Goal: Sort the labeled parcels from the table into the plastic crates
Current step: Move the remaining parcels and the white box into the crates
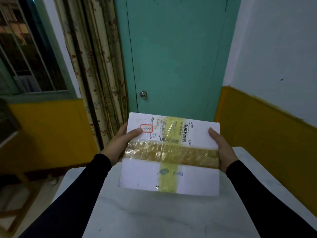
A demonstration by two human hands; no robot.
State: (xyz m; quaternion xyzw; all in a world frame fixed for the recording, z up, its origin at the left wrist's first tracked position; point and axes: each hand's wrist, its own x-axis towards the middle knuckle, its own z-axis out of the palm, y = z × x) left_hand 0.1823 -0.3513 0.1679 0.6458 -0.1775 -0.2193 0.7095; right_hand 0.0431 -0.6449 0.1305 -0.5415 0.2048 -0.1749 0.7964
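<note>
A flat white parcel (pixel 193 177) crossed by yellowish tape is held up above the white table (pixel 154 215), tilted toward me. It carries a shipping label with barcodes and a small red-framed sticker near its upper left. My left hand (pixel 120 145) grips its left edge, thumb on top near the sticker. My right hand (pixel 223 152) grips its right edge, thumb on the top face. No plastic crate is in view.
A green door (pixel 176 57) with a round knob stands straight ahead behind the table. A patterned curtain (pixel 96 74) and a barred window (pixel 25 48) are at the left. A wooden frame (pixel 18 194) stands on the floor at lower left. Yellow-and-white wall runs along the right.
</note>
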